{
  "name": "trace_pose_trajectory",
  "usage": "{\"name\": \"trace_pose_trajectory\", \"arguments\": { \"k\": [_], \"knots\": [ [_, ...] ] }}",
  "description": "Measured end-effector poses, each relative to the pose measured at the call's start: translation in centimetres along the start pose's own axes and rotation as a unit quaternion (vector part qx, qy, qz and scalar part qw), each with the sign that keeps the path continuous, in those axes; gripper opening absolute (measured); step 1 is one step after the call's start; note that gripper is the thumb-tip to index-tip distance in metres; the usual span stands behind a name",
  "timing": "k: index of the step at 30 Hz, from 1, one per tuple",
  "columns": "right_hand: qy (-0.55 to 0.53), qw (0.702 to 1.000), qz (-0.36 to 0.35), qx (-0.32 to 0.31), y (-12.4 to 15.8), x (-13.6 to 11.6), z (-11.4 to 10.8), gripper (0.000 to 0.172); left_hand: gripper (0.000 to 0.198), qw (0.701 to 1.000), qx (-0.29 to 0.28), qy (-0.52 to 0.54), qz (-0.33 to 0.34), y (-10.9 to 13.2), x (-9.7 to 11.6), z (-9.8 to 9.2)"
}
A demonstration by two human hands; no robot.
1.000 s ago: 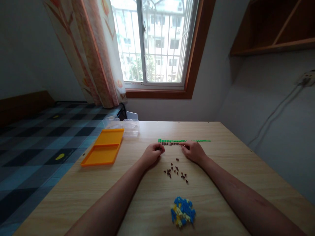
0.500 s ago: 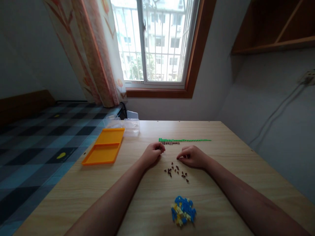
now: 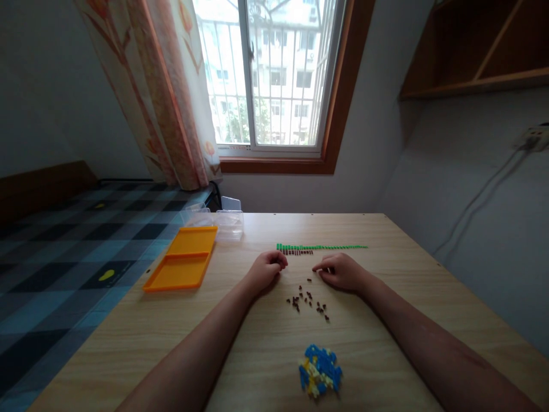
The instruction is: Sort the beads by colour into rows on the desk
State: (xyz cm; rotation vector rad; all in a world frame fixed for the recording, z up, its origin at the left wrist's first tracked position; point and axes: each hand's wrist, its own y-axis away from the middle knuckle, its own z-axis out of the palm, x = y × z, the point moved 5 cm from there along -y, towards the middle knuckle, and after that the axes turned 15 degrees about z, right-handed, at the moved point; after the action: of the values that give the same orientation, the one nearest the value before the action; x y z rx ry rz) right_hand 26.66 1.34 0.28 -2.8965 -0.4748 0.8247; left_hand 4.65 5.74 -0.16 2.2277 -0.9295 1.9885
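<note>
My left hand [image 3: 266, 270] rests on the table with its fingers curled in, just below the left end of the rows; what it holds, if anything, is hidden. To its right, my right hand [image 3: 342, 271] has its index finger stretched out and its thumb apart, with nothing seen between them. A small brown piece [image 3: 309, 280] lies on the wood just left of the right thumb. Several loose brown building pieces [image 3: 319, 309] are scattered nearer to me. Beyond both hands runs a row of green pieces [image 3: 328, 247], with a shorter row of brown pieces [image 3: 300, 252] along its near side.
A heap of blue and yellow pieces [image 3: 321, 371] sits near me on the wooden table [image 3: 398, 343]. At the left stands an orange two-part tray [image 3: 178, 273], with clear plastic boxes [image 3: 230, 224] behind it. A checked bed [image 3: 51, 269] adjoins the table's left side.
My right hand's index finger and thumb have parted, leaving a brown piece on the table; the fingertip has moved slightly away. My left hand stays in place. The whole view has shifted slightly.
</note>
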Motion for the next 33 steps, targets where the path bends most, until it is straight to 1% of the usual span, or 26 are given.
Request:
{"name": "trace_pose_trajectory", "arguments": {
  "k": [4, 7, 11, 13, 19, 26, 33],
  "knots": [
    [0.026, 0.999, 0.02, 0.029, -0.6, 1.9, -0.1, 0.021, 0.011, 1.0, -0.001, 0.007, -0.001, 0.1, -0.4, 0.1],
    [0.043, 0.997, 0.044, 0.048, -1.2, 2.8, -0.1, 0.02, 0.012, 1.0, -0.002, 0.003, 0.006, 0.0, -0.6, 0.1],
    [0.09, 0.986, 0.103, 0.092, -2.0, 3.4, 0.0, 0.022, 0.014, 1.0, -0.007, -0.022, 0.006, 0.0, -0.7, 0.2],
    [0.106, 0.982, 0.117, 0.104, -2.2, 3.3, 0.1, 0.024, 0.014, 1.0, -0.005, -0.027, 0.001, 0.1, -0.6, 0.2],
    [0.112, 0.981, 0.124, 0.096, -2.3, 3.0, 0.4, 0.031, 0.013, 1.0, -0.01, -0.019, 0.01, 0.1, -0.1, 0.4],
    [0.113, 0.973, 0.175, 0.098, -2.2, 3.0, 0.7, 0.031, 0.015, 1.0, -0.012, -0.011, 0.01, 0.0, 0.0, 0.3],
    [0.104, 0.975, 0.169, 0.103, -2.1, 2.9, 0.6, 0.03, 0.014, 1.0, -0.014, -0.017, 0.013, 0.0, 0.1, 0.4]
  ]
}}
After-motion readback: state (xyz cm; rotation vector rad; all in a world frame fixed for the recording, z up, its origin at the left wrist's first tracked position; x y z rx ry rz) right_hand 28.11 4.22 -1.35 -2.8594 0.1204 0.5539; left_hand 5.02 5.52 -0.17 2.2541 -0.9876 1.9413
